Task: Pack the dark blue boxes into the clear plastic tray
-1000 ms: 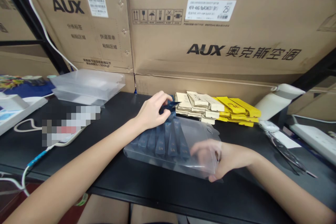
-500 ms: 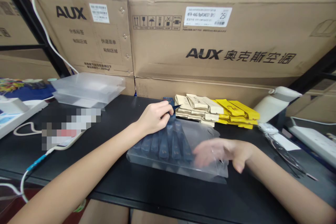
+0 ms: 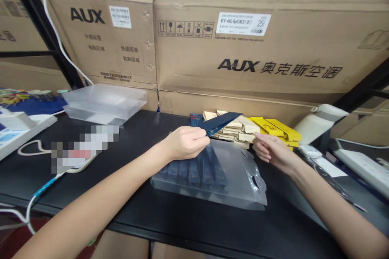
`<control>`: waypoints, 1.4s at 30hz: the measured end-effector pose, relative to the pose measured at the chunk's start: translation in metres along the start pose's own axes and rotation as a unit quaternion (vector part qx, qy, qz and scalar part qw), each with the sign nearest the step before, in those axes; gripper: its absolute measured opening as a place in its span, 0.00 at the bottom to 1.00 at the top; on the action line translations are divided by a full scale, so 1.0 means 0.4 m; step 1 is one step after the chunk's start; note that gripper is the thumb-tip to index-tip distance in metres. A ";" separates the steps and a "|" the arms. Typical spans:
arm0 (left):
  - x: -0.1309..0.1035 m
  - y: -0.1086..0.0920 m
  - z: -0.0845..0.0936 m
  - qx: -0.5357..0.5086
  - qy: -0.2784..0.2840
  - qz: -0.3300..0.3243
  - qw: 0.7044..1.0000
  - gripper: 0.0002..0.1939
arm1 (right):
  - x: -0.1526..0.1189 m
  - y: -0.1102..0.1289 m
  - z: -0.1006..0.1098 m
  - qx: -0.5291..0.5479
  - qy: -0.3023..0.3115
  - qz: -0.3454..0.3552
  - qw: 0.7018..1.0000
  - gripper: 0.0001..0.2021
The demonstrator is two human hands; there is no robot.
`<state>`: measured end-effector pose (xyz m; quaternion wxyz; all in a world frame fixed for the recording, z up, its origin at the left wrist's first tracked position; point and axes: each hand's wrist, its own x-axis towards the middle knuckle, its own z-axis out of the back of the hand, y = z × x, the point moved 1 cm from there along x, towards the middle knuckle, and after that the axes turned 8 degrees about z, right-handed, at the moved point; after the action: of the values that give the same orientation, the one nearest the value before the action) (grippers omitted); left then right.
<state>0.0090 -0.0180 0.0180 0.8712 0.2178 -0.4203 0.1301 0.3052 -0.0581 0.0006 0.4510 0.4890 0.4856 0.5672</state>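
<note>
As left hand (image 3: 185,143) pinches, blue sachet (image 3: 223,122) juts rightward

- A storeroom or packing station is being shown.
- The back is being walled off by large AUX air-conditioner cartons (image 3: 243,48) bearing shipping labels.
- A black worktable (image 3: 136,137) is being used for stacked clear plastic cases (image 3: 105,101) and sachet piles (image 3: 258,127).

Left hand (image 3: 186,142) pinched shut above the clear box (image 3: 237,178); right hand (image 3: 270,149) open, fingers loose, at its far right corner.
</note>
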 end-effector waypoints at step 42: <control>0.002 -0.016 -0.017 -0.126 0.111 0.203 0.965 0.07 | -0.028 -0.012 -0.087 -0.112 -0.060 0.074 0.989 0.17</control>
<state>0.0167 -0.0203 0.0130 0.8881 0.0007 -0.3694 0.2736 0.2722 -0.0723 -0.0070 0.4877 0.5033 0.3536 0.6196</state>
